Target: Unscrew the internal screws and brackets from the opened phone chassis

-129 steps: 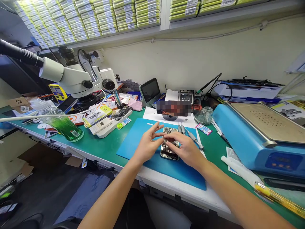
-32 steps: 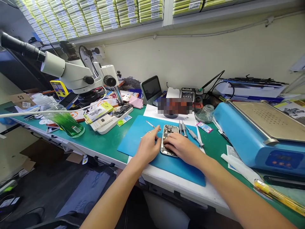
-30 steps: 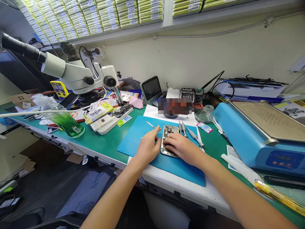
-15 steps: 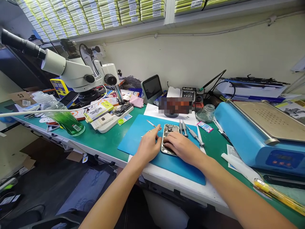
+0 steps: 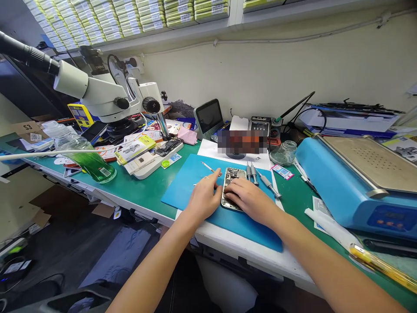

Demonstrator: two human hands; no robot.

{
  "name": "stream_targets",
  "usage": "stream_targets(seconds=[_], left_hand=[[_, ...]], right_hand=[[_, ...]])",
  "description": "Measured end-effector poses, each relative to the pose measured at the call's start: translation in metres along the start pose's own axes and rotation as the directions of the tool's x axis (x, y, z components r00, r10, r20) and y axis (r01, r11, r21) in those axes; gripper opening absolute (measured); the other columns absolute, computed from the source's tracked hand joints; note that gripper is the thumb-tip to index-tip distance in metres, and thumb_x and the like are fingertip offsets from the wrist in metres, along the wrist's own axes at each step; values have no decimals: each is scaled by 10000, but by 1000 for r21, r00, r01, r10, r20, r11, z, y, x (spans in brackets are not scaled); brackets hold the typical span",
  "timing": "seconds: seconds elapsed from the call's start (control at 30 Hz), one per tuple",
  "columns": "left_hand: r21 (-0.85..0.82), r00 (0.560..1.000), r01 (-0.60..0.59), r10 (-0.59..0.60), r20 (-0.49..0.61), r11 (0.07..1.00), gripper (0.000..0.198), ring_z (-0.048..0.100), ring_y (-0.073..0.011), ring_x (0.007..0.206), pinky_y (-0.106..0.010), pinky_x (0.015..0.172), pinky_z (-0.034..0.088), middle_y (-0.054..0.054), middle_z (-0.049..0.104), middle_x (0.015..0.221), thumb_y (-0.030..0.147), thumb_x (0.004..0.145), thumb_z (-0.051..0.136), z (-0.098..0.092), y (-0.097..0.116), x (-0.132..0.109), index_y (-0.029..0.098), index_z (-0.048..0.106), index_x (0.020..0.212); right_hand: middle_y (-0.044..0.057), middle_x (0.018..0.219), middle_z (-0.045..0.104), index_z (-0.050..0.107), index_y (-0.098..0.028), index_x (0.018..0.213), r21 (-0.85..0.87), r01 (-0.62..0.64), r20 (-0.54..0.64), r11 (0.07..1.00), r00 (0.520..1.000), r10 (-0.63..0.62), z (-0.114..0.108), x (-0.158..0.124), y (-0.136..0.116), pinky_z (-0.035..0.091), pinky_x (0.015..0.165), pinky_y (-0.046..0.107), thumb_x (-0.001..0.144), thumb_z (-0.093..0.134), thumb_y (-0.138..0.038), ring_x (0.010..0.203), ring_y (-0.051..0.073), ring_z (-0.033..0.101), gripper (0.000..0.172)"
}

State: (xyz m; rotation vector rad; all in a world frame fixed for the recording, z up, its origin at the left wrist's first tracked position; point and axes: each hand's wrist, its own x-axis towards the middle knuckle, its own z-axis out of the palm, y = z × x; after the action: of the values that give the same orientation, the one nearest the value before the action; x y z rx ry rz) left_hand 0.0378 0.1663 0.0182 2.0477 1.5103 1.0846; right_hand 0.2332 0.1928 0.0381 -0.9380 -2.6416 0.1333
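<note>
An opened phone (image 5: 233,178) with bare circuitry lies flat on a blue mat (image 5: 185,187). My right hand (image 5: 249,198) rests on top of it, fingers stretched over its lower half and pressing down. My left hand (image 5: 204,196) lies on the mat against the phone's left edge, fingers together and extended. Thin tweezers (image 5: 207,167) lie just beyond my left fingertips. Three grey screwdrivers (image 5: 257,176) lie to the right of the phone.
A white microscope (image 5: 107,95) overhangs the cluttered left of the green bench (image 5: 137,191), near a green-liquid bottle (image 5: 86,161). A blue heating machine (image 5: 352,182) fills the right. A small screen (image 5: 208,117), glass jar (image 5: 283,154) and soldering station (image 5: 260,128) stand behind.
Earlier both hands held the phone slightly raised, fingers pinching a part. Now the phone lies flat, my right hand presses on it and my left rests beside it. The view drifted slightly.
</note>
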Motion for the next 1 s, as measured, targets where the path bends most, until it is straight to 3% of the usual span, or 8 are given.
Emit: stream_targets(seconds=[0.27, 1.0], left_hand=[[10, 1000, -20, 20, 12, 1000, 408, 690, -234, 1049, -467, 942, 596, -103, 660, 1285, 380, 1046, 619, -1, 0, -1, 206, 562, 1410], [95, 996, -74, 69, 59, 993, 393, 677, -244, 1072, -476, 951, 585, -93, 666, 1239, 375, 1038, 630, 1, 3, 0, 200, 575, 1386]], right_hand=[[66, 1149, 712, 688, -176, 1133, 79, -52, -44, 995, 997, 56, -8, -3, 2, 614, 865, 393, 1025, 646, -336, 991, 192, 700, 197], [71, 1180, 708, 691, -177, 1134, 93, -64, -9, 994, 998, 65, -8, -4, 3, 604, 908, 419, 1021, 652, -333, 1038, 205, 695, 198]])
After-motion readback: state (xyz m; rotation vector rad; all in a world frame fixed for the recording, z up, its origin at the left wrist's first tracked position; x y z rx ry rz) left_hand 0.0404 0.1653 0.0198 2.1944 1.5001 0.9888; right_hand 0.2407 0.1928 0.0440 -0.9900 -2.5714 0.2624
